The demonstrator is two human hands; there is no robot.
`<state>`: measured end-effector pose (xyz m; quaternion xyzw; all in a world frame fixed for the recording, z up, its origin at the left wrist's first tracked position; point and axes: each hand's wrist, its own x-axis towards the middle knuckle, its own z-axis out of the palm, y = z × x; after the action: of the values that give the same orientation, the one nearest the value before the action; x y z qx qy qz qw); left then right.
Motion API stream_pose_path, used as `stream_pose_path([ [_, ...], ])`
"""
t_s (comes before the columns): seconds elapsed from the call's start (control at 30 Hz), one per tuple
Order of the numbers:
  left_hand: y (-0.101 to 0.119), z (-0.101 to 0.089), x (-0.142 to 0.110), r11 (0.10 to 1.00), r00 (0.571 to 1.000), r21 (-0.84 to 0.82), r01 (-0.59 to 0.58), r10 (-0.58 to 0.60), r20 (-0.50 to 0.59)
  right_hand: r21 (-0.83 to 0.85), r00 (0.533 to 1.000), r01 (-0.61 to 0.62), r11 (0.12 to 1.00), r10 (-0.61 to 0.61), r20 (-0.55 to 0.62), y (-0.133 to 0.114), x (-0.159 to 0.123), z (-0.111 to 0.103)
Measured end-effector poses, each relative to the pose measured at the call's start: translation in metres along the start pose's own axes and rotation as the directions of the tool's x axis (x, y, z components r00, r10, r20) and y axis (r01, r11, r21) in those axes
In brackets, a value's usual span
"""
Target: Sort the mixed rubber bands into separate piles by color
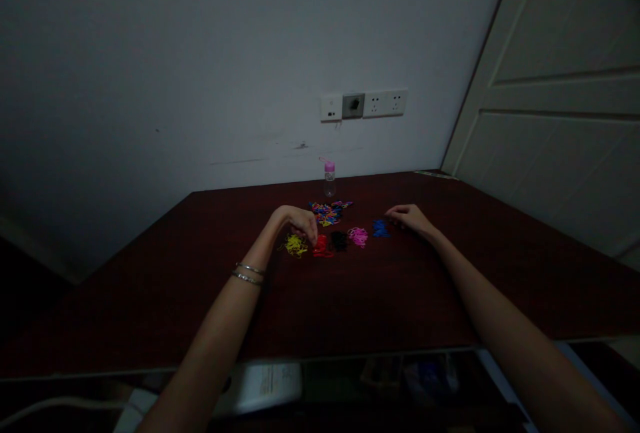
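Small rubber bands lie sorted by colour on a dark red table [380, 299]: a yellow pile [295, 245], a red pile [323, 247], a black pile [339, 240], a pink pile [358, 236] and a blue pile [381, 228]. Behind them lies a mixed-colour heap [329, 212]. My left hand [299, 221], with bangles on the wrist, hangs curled with fingertips pinched down over the red pile. My right hand [411, 217] rests on the table beside the blue pile, fingers curled and pointing at it; what they hold, if anything, is too small to see.
A small clear bottle with a pink cap [329, 179] stands at the table's back edge by the wall. Wall sockets [363, 105] sit above it. A white door [560, 106] stands at right. Papers and a white cable lie below the table's front edge.
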<state>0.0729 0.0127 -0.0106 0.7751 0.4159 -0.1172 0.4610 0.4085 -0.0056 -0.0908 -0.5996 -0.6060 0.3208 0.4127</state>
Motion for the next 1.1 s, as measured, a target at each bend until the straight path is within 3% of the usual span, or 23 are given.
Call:
stream_pose_path([
  [0.07,-0.001,-0.001,0.002,0.997,0.995,0.074,-0.009,0.002,0.097,-0.001,1.000,0.004,1.000,-0.004,0.001,0.000,0.000,0.000],
  [0.13,0.000,-0.001,0.003,0.994,0.992,0.111,0.015,-0.029,0.127,0.001,1.000,0.003,1.000,-0.003,0.003,-0.002,-0.001,0.000],
  [0.4,0.003,0.000,-0.001,0.996,0.996,0.035,0.088,-0.089,0.029,-0.007,1.000,-0.021,1.000,0.021,-0.005,-0.008,-0.005,0.001],
  [0.47,0.000,-0.002,-0.002,0.998,0.998,0.006,0.060,-0.060,-0.016,-0.012,1.000,-0.002,1.000,0.002,0.004,-0.015,-0.006,0.003],
  [0.57,-0.008,-0.007,-0.001,0.998,0.983,-0.036,-0.047,0.040,-0.177,-0.018,0.992,0.108,0.994,-0.106,0.073,-0.035,-0.011,0.013],
  [0.67,-0.021,-0.013,0.005,0.988,0.922,-0.034,-0.152,0.129,-0.366,-0.036,0.936,0.245,0.969,-0.226,0.271,-0.066,-0.026,0.032],
  [0.77,-0.037,-0.016,0.012,0.986,0.863,-0.041,-0.163,0.122,-0.491,-0.039,0.809,0.305,0.952,-0.237,0.538,-0.092,-0.046,0.054],
  [0.83,-0.047,-0.015,0.016,0.985,0.834,-0.077,-0.157,0.091,-0.544,-0.083,0.733,0.369,0.926,-0.235,0.638,-0.101,-0.058,0.066],
  [1.1,-0.076,-0.014,0.026,0.935,0.699,-0.285,-0.211,-0.060,-0.713,-0.228,0.641,0.610,0.759,-0.304,0.705,-0.103,-0.070,0.086],
])
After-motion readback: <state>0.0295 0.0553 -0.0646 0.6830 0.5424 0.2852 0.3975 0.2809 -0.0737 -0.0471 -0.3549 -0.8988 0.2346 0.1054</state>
